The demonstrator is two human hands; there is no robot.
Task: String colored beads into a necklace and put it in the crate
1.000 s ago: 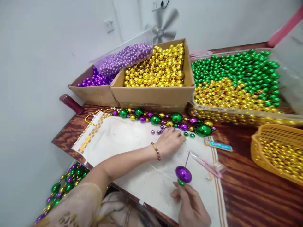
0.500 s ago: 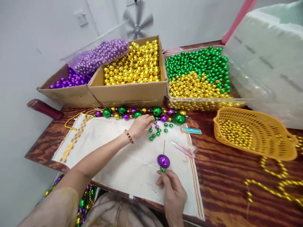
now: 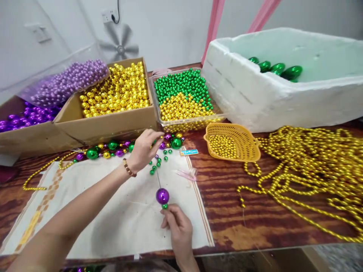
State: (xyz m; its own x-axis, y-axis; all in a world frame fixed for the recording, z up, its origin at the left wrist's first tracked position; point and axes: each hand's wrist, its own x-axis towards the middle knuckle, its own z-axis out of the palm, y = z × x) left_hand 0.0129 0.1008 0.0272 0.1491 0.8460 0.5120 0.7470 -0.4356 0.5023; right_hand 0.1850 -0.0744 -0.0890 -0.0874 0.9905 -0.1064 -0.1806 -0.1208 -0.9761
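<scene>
My right hand [image 3: 177, 230] pinches a thin needle [image 3: 159, 182] that points up, with a large purple bead [image 3: 162, 196] and a small green bead [image 3: 165, 206] threaded on it. My left hand [image 3: 146, 149], a brown bracelet on its wrist, reaches over the white cloth [image 3: 93, 204] with fingers pinched on a small gold bead [image 3: 161, 138], just above a scatter of small green and purple beads [image 3: 157, 162]. A row of mixed green, purple and gold beads [image 3: 107, 149] lies along the cloth's far edge.
Cardboard boxes of purple beads [image 3: 19, 121] and gold beads [image 3: 113, 90], a clear tray of green and gold beads [image 3: 181, 94], an orange basket [image 3: 232, 141], a white foam box [image 3: 283, 83] with large green beads, pink tweezers [image 3: 185, 174], and gold bead strings [image 3: 312, 170] at right.
The view has swung right, bringing the foam box and gold strings into sight. My left hand has lifted from the loose beads with its fingertips pinched. My right hand still holds the needle upright.
</scene>
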